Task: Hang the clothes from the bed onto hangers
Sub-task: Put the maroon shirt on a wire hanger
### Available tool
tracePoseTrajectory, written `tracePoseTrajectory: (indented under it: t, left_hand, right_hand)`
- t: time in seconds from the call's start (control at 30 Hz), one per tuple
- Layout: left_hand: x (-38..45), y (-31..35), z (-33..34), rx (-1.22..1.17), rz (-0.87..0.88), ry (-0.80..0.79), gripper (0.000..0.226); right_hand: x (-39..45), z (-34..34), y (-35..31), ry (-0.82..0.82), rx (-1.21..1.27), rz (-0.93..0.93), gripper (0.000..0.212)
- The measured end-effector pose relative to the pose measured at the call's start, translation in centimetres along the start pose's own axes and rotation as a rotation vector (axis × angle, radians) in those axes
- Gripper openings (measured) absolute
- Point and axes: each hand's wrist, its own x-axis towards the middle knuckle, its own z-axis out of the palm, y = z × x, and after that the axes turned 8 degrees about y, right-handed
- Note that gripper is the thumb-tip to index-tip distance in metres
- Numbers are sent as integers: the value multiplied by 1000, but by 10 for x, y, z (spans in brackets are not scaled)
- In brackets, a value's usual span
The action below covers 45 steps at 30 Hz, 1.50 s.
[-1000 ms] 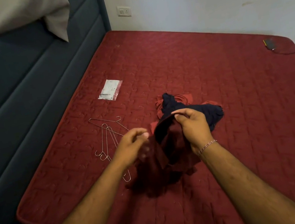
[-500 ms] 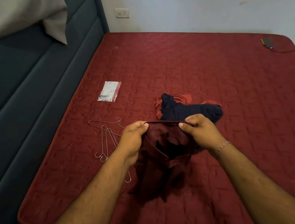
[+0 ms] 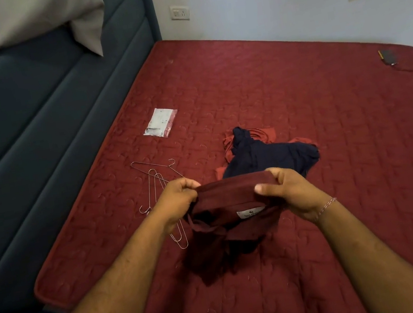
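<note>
I hold a maroon garment (image 3: 227, 223) above the red bed (image 3: 298, 91). My left hand (image 3: 177, 202) pinches its left top edge and my right hand (image 3: 288, 192) pinches the right top edge, so the edge is stretched flat between them. A white label shows inside, and the rest hangs bunched below. Behind it, a dark navy garment (image 3: 268, 157) lies crumpled on a red-orange one (image 3: 270, 134). Several wire hangers (image 3: 155, 181) lie on the bed left of my left hand, partly hidden by it.
A small clear plastic packet (image 3: 161, 122) lies farther back on the left. A dark blue padded headboard (image 3: 31, 131) runs along the left side with a pale pillow (image 3: 21, 20) on top. A small dark device with a cable (image 3: 388, 57) sits at the far right corner.
My hands have moved apart and pulled the maroon garment's top edge taut and level. The garment has lifted slightly and its label has come into sight.
</note>
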Motion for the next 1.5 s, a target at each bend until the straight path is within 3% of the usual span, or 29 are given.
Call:
tracePoseTrajectory:
  t: [0.1,0.17,0.3,0.5,0.6,0.67,0.8,0.87,1.03,1.17,1.27,1.33,1.43,1.5]
  left_hand:
    - [6,-12,-8,187,45,192,29]
    - [7,-19,-11,177,10,186,31]
    - [-1,-25,-15,-183,-215,39,31]
    - [-3,-34,-15,-555,-358,1,34]
    - [-3,-36,-9,-550,-310,6,37]
    - [0,-42,-5,-315,-187,29,35]
    - [13,-63,-6,362,111,188,27]
    - [15,-74,-7,428,77,257,22]
    - [5,-66,5,-450,-361,124,33]
    - [-3,-48,9,-629,-394,97,27]
    - [-1,-50,6,-407,-159,46,8]
    - [9,-60,-2,-88,73,22,32]
    - [21,-72,-8,311,284,228,19]
    - [27,-75,-12,481,266,368,11]
  right_hand:
    - [4,-4,12,-83,-386,-140,46]
    - [7,-4,17,-51,-554,-296,46]
    - [10,-7,26,101,-825,-540,28]
    - [12,-15,46,402,-993,-448,20]
    - [11,-10,50,628,-892,-284,17]
    - [13,-7,49,750,-673,-106,14]
    - [23,-1,55,782,-314,92,7]
    - [26,2,58,761,-109,148,13]
    - [29,8,68,801,163,197,24]
    - [32,8,73,850,175,215,14]
    - [34,6,70,875,-54,181,9]
    - [32,5,66,862,-300,123,11]
    - [29,9,62,739,-588,41,13]
    - [29,12,64,647,-705,19,14]
